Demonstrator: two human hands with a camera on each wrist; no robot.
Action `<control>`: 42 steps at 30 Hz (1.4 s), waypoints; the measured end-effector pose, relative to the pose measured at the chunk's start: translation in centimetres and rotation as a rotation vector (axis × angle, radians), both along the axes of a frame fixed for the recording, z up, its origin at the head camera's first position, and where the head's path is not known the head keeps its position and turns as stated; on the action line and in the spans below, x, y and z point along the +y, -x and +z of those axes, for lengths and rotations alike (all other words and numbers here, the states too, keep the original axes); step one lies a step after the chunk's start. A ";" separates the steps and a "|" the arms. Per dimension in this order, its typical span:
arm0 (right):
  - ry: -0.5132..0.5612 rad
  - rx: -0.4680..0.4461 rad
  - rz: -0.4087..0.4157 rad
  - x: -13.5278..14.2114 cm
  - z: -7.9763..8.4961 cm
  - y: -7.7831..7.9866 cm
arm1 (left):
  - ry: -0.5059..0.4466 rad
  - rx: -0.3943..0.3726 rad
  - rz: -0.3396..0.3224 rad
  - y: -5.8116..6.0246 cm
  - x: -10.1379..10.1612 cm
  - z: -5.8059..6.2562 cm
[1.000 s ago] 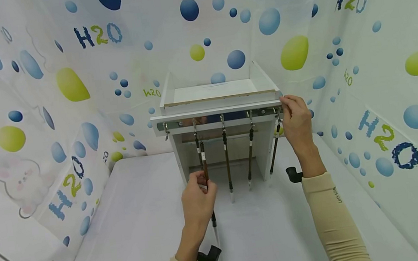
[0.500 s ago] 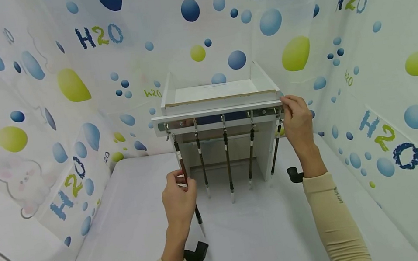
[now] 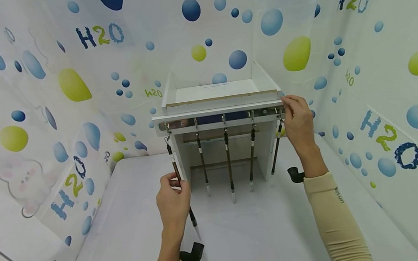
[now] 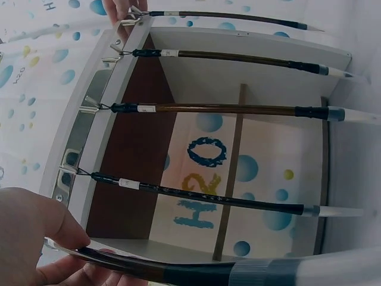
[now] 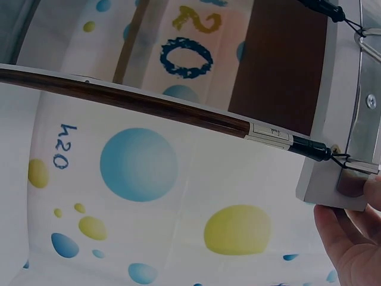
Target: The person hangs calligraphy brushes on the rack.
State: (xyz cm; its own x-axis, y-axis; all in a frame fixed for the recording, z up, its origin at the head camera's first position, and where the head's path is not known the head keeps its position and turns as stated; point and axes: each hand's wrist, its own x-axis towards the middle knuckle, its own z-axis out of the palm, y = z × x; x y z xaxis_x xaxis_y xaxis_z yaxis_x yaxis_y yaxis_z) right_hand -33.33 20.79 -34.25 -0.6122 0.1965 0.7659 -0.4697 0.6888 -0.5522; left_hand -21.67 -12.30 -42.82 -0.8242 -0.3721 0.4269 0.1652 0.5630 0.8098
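My left hand (image 3: 173, 203) pinches a calligraphy brush (image 3: 174, 162) by its dark handle, at the left end of a white rack (image 3: 185, 130). The brush slants, its clear-capped tip pointing down. Its hanging loop is right by the leftmost hook (image 3: 167, 128); whether it is over the hook I cannot tell. My right hand (image 3: 301, 129) grips the right end of the rack's front rail, as the right wrist view also shows. Several other brushes (image 4: 220, 109) hang by loops from the metal hook strip (image 4: 77, 140); the rightmost brush (image 5: 149, 106) hangs near my right hand.
An open white tray (image 3: 215, 90) forms the rack's top, with side panels (image 3: 181, 156) standing below it. White table surface (image 3: 247, 240) lies beneath and in front. Curtains (image 3: 160, 4) printed with bubbles surround the space. A black wrist mount (image 3: 192, 254) sits on my left wrist.
My left hand has moved left with the brush, from beside the second hook to the leftmost hook. The right hand stays on the rack's right end.
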 end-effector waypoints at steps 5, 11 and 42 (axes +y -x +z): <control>-0.010 0.003 -0.007 0.0 0.0 0.0 | -0.003 -0.019 -0.002 0.1 0.0 0.0; -0.010 -0.001 -0.004 0.1 0.0 0.0 | 0.008 -0.024 0.005 0.4 -0.1 -0.1; 0.000 0.009 0.011 0.1 0.0 0.1 | 0.099 -0.005 0.018 4.1 -1.4 -2.3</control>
State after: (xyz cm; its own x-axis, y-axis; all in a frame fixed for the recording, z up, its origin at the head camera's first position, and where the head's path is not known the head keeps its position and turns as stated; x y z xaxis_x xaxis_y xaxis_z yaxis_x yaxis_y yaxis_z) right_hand -33.39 20.86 -34.30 -0.6072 0.1900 0.7715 -0.4819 0.6839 -0.5477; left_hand -25.77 -13.73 -45.15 -0.8199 -0.3430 0.4584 0.1507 0.6431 0.7508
